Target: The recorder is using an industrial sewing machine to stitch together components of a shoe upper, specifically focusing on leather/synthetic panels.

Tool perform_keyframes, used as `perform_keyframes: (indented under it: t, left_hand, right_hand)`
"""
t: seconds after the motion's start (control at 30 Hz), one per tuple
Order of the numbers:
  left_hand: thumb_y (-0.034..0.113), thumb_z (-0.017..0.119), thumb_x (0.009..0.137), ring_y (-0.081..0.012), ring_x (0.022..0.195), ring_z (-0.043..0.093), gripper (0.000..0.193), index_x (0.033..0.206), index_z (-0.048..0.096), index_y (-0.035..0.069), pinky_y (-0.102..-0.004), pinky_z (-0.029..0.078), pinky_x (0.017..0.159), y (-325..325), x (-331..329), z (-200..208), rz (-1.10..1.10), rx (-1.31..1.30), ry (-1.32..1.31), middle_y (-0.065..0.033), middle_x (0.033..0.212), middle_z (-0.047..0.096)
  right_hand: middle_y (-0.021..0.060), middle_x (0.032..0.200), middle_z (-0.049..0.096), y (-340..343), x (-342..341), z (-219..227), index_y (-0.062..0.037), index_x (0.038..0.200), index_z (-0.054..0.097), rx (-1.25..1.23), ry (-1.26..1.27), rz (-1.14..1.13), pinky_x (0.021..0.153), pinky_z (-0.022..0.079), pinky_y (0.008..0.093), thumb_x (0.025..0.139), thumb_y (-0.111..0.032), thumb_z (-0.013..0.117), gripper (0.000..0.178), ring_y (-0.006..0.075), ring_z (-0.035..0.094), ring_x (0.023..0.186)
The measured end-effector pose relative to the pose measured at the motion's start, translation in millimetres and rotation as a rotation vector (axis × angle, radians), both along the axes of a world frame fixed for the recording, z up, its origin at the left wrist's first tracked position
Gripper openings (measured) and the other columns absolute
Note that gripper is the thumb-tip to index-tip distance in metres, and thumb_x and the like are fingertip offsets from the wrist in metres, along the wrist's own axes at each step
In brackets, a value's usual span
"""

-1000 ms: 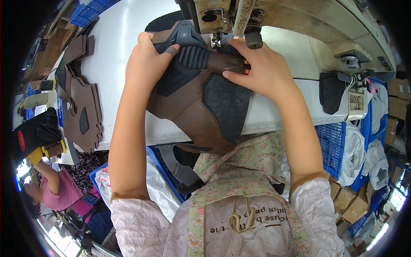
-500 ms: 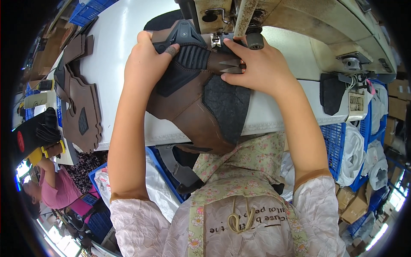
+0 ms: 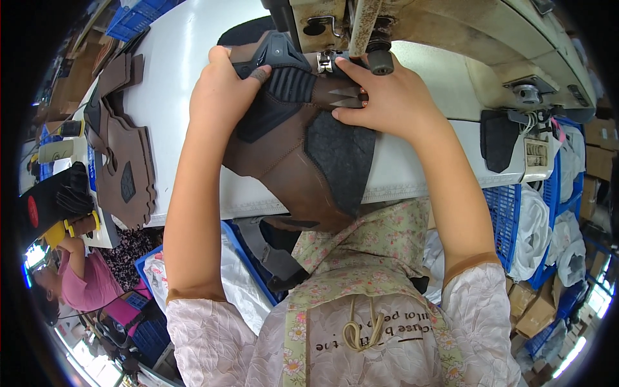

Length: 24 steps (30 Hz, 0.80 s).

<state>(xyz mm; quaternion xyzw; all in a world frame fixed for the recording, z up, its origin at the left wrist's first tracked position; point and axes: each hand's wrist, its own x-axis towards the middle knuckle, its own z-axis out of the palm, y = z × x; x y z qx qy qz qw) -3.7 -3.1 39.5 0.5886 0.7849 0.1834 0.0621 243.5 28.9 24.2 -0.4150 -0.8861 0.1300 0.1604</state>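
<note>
Both hands were on the work. Brown-and-black stitched piece (image 3: 290,138) lay on the white desk (image 3: 177,84), its top part beside the presser foot (image 3: 324,62) of the sewing machine (image 3: 477,39), its lower end hanging past the near edge toward the floral apron (image 3: 361,251).

Left hand (image 3: 225,90): on the piece's upper left, thumb flat on the black moulded panel (image 3: 278,55), other fingers curled at the far-left edge. Fingertips hidden, so can't tell if it was clamped or just pressing.

Right hand (image 3: 400,97): closed around small snips (image 3: 345,102), handles mostly hidden in the palm. Blades pointed left over a brown band of the piece, slightly parted. Index fingertip near the presser foot, thumb tip below the blades; those two were apart.

Left side of desk: brown cut parts (image 3: 122,174), overlapping, well clear of the left hand. Right side: black flat part (image 3: 498,142) near the machine base.

Under the desk: blue bin (image 3: 248,258) with white plastic in it, left; blue crate (image 3: 498,209) beside white bags (image 3: 532,222), right. Co-worker in pink top (image 3: 93,280), far left.
</note>
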Motion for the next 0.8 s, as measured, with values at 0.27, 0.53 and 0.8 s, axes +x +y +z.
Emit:
perform_keyframes:
  t: [0.27,0.53,0.8]
  left_hand:
    - [0.038,0.076,0.078,-0.0355,0.089,0.067,0.055,0.107,0.052,-0.002,-0.0383,0.051,0.078,-1,5,2,0.016,0.022,0.026,-0.0233,0.094,0.068]
    - [0.037,0.076,0.077,-0.0342,0.086,0.068,0.051,0.104,0.052,0.0,-0.0383,0.052,0.076,0,4,-4,0.02,0.075,0.027,-0.0221,0.092,0.068]
    - [0.036,0.076,0.078,-0.0339,0.088,0.067,0.05,0.104,0.052,0.001,-0.0389,0.051,0.076,0,4,-8,0.049,0.074,0.04,-0.021,0.094,0.068]
  right_hand:
    - [0.0047,0.108,0.059,-3,1,-6,-0.0114,0.091,0.072,0.045,0.019,-0.044,0.084,0.053,0.0394,0.063,-0.046,0.074,0.044,0.0238,0.053,0.113]
    - [0.0075,0.125,0.061,-22,5,-23,-0.0099,0.11,0.067,0.071,0.141,-0.218,0.09,0.051,0.0385,0.067,-0.051,0.076,0.06,0.0248,0.051,0.124]
    - [0.0082,0.123,0.062,-22,3,-23,-0.0103,0.109,0.066,0.106,0.14,-0.218,0.089,0.051,0.0381,0.068,-0.05,0.076,0.058,0.0251,0.053,0.122]
